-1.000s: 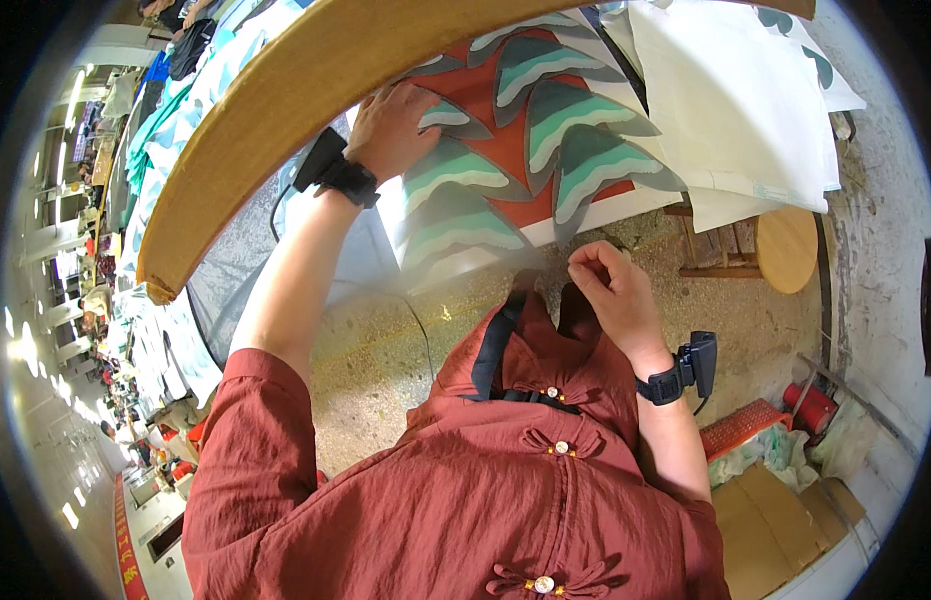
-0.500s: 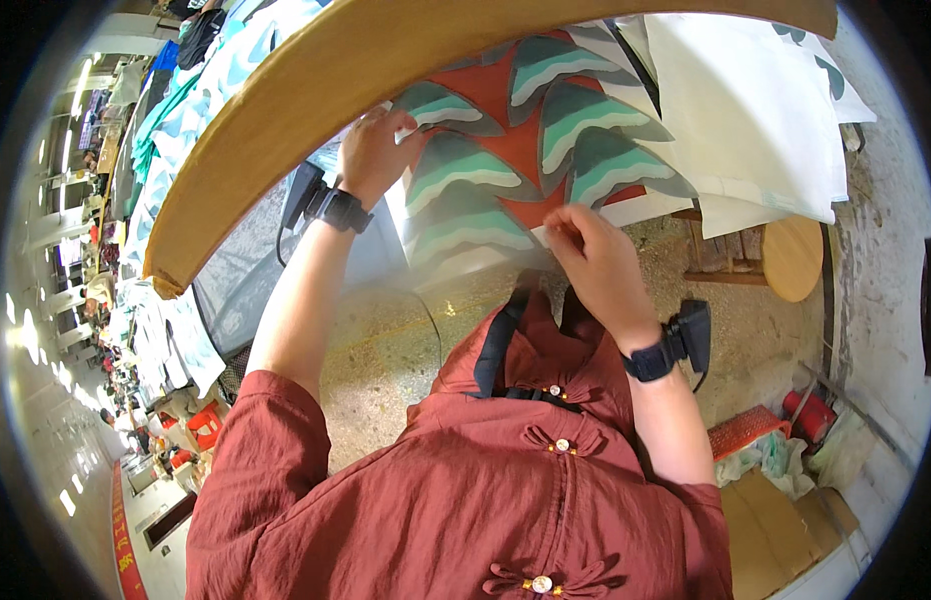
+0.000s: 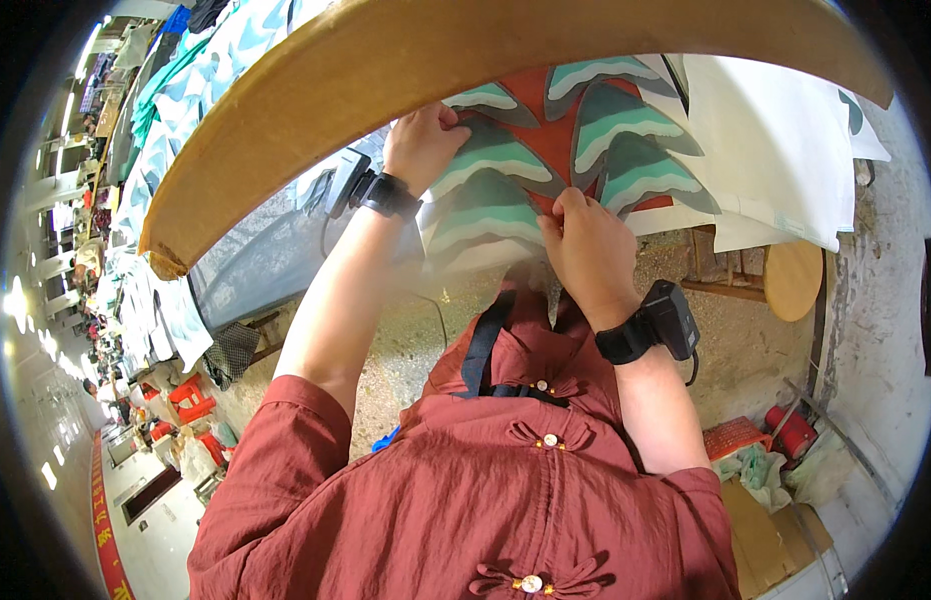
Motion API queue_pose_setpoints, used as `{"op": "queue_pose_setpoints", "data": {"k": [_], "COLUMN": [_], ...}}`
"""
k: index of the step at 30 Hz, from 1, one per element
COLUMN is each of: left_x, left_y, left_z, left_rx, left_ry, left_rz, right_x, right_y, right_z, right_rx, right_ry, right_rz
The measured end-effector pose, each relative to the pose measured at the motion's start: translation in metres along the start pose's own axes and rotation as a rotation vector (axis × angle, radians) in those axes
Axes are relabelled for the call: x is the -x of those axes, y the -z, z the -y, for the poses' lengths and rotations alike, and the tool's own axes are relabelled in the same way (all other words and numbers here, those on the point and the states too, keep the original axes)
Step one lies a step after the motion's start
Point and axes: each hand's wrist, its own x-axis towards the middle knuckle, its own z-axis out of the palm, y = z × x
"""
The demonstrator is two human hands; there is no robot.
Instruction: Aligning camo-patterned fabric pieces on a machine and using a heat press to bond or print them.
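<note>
Left hand: your left hand (image 3: 422, 148) is at the left side of the patterned sheet, fingers curled in; whether they pinch anything, you cannot tell from here.
Right hand: your right hand (image 3: 590, 250) is over the sheet's near part, thumb and forefinger drawn together at the red middle; a grip on the material is not clear.
Patterned sheet: the red sheet with grey, green and white waves (image 3: 555, 150) lies in front of you, between and beyond your hands, its far part hidden by the curved brown band (image 3: 485, 62).
Neighbours: white cloth (image 3: 770, 150) hangs to its right; the grey bench (image 3: 240, 275) shows to its left.
Handling: it looks light, thin and limp, likely to crease or slide if tugged at one point.
Hold: take it by the plain margins, with a light pinch on each side.
Change: a second ago your right hand is off the sheet, above the floor (image 3: 395, 345), and your left hand's fingers are spread; now the right reaches over the sheet and the left is curled.
</note>
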Motion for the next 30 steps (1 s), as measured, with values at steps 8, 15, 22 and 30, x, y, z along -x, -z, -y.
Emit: {"op": "queue_pose_setpoints", "data": {"k": [8, 15, 22, 30], "left_x": [-0.008, -0.001, 0.004, 0.0], "left_y": [-0.008, -0.021, -0.023, -0.029], "left_z": [-0.006, -0.005, -0.007, 0.001], "left_rx": [0.012, -0.143, -0.135, -0.187], "left_ry": [0.018, -0.108, -0.176, -0.201], "left_rz": [-0.052, -0.157, -0.245, -0.264], "right_x": [0.0, 0.003, 0.003, 0.005], "right_y": [-0.008, -0.007, -0.009, -0.007], "right_z": [0.0, 0.001, -0.001, 0.0], "right_rx": [-0.068, -0.075, -0.1, -0.115], "right_ry": [0.006, 0.015, 0.027, 0.024], "right_rz": [-0.05, -0.067, -0.086, -0.087]}}
